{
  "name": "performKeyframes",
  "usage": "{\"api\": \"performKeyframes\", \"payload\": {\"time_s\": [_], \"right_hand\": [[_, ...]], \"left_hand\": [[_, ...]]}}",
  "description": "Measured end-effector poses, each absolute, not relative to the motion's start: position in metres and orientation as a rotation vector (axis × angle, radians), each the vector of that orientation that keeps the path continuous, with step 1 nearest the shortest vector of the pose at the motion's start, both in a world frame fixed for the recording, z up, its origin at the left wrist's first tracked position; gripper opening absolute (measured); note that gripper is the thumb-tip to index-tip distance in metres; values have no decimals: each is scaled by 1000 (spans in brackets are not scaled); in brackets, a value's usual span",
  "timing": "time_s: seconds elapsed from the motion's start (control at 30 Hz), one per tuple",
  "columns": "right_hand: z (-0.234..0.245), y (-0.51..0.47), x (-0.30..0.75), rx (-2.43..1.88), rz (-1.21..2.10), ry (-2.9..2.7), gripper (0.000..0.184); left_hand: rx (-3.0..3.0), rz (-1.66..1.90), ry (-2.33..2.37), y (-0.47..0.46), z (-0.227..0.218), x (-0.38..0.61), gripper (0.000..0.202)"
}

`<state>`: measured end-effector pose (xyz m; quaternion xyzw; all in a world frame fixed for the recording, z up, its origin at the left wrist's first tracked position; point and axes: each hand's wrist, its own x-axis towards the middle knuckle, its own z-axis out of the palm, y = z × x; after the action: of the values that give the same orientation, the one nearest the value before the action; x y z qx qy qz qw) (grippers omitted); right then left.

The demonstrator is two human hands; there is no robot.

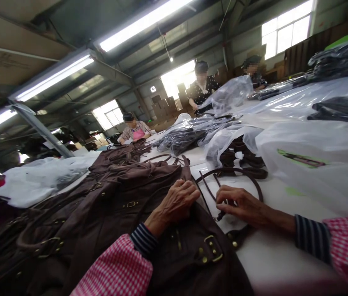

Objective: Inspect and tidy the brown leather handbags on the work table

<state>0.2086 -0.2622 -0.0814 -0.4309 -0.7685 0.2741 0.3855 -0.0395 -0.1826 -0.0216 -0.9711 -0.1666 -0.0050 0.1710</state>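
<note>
A dark brown bag (161,242) with brass-coloured buckles lies across the table in front of me. My left hand (178,200) has its fingers curled over the bag's upper right edge and grips it. To the right of that edge, my right hand (240,203) is closed in a pinch on a thin dark strap (220,214); its tip is partly hidden by my fingers. A curved brown handle (255,183) arches behind my right hand. A brass buckle (213,248) sits on the near part of the bag.
More brown bags (53,205) lie heaped to the left. Plastic-wrapped dark goods (183,133) and clear plastic sheeting (315,164) cover the table (272,246) behind and right. Several co-workers stand at the far side, one person (203,88) handling plastic.
</note>
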Motion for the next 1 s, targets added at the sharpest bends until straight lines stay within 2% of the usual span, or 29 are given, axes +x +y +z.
{"api": "performKeyframes", "payload": {"time_s": [0.17, 0.3, 0.43, 0.53, 0.7, 0.8, 0.9, 1.0], "right_hand": [[-56, -237, 185, -1038, 343, -2137, 13], [-62, -218, 160, -845, 336, -2424, 9], [-84, -209, 156, -714, 212, -2564, 20], [-85, -209, 162, -669, 175, -2597, 26], [-67, -206, 161, -985, 393, -2551, 31], [-60, -193, 145, -1239, 332, -2545, 13], [-59, -176, 121, -1360, 235, -2536, 29], [-60, -161, 100, -1452, 272, -2566, 34]], "left_hand": [[-2660, -22, -518, -183, -7, -44, 20], [-2726, 93, -502, -181, 4, -47, 12], [-2779, 102, -536, -182, 26, -72, 19], [-2832, -48, -637, -188, 35, -100, 21], [-2798, -409, -863, -197, 5, -126, 24], [-2793, -413, -918, -195, -12, -124, 22], [-2770, -399, -977, -195, -14, -120, 20], [-2776, -419, -1018, -197, -11, -118, 22]]}}
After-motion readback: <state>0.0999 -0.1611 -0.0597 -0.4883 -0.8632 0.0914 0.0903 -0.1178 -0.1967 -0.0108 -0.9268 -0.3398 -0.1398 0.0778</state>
